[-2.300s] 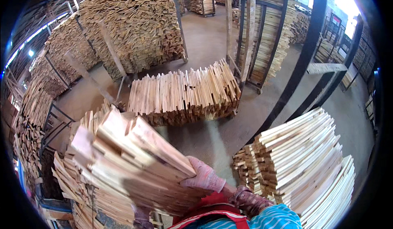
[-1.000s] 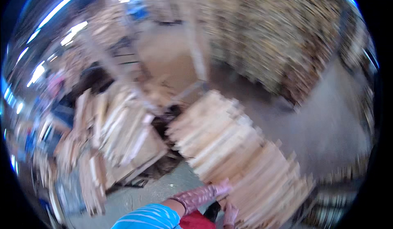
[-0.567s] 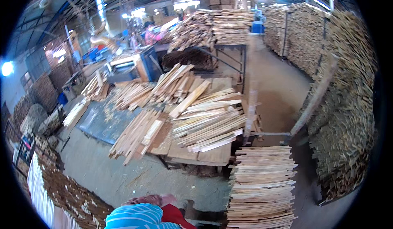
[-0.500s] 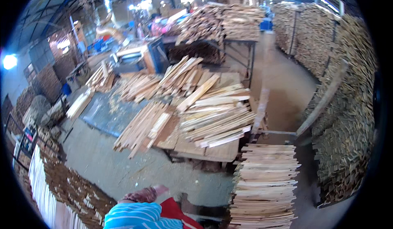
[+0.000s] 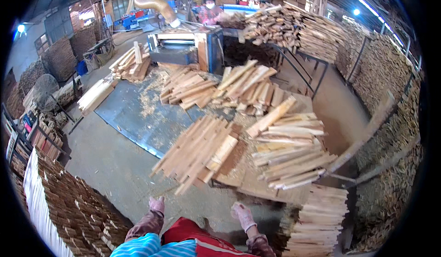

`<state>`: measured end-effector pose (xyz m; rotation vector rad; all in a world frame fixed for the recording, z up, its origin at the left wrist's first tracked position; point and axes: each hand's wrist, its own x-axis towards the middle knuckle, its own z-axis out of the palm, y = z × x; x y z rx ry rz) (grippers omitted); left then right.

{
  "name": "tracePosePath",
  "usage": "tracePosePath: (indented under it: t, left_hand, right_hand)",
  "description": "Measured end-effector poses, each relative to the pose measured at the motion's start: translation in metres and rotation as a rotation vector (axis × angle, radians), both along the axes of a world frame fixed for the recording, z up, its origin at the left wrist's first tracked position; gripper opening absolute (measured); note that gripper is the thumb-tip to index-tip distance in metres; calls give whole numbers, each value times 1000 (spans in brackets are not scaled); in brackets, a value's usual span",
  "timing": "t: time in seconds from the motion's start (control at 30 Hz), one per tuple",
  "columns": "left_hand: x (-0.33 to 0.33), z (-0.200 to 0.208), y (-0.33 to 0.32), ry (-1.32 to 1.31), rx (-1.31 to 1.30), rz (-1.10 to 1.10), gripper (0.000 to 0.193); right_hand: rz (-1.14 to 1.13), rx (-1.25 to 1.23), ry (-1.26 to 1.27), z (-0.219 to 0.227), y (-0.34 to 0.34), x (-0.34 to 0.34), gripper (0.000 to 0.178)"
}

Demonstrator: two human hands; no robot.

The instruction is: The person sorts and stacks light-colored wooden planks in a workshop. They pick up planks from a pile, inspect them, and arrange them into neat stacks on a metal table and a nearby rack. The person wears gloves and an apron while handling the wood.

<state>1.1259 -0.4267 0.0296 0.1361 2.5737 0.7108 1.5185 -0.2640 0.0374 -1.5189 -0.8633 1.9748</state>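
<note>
My left hand (image 5: 157, 204), in a pale glove, hangs over the floor at the lower middle, short of the table, fingers loosely apart and nothing held. Further right, my right hand (image 5: 243, 215), gloved too, is held low with loosely bent fingers and no visible object in it. Ahead of both hands, a layer of thin wooden slats (image 5: 195, 151) lies slantwise at the table's near edge. To its right is a pile of paler slats (image 5: 294, 149). A tall stack of slats (image 5: 317, 225) stands beyond my right hand.
A blue-sided machine (image 5: 183, 50) stands behind the sheet-topped table (image 5: 126, 114), with more slats beside it. High stacks of wood line the right side (image 5: 390, 165), and another stack (image 5: 78, 202) is at lower left. A person (image 5: 210, 12) is at the back.
My view has turned left, so the table and machine appear further right. My right hand has come into view, and my left hand now reaches forward, apart from my body.
</note>
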Motion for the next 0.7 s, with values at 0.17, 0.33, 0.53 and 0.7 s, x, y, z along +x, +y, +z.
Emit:
tracePosePath:
  t: [0.17,0.33,0.53,0.7]
  left_hand:
    - [-61,9,3,123,48,-15,85]
    - [-95,35,38,77,47,13,82]
    - [-109,39,100,119,84,-4,77]
    - [-140,34,133,220,-12,-66,76]
  right_hand:
    - [-80,37,-2,-47,121,-129,28]
    - [-20,82,-267,-61,184,-190,47]
    - [-259,70,-345,-87,203,-211,59]
    - [-291,-372,-352,-50,192,-236,49]
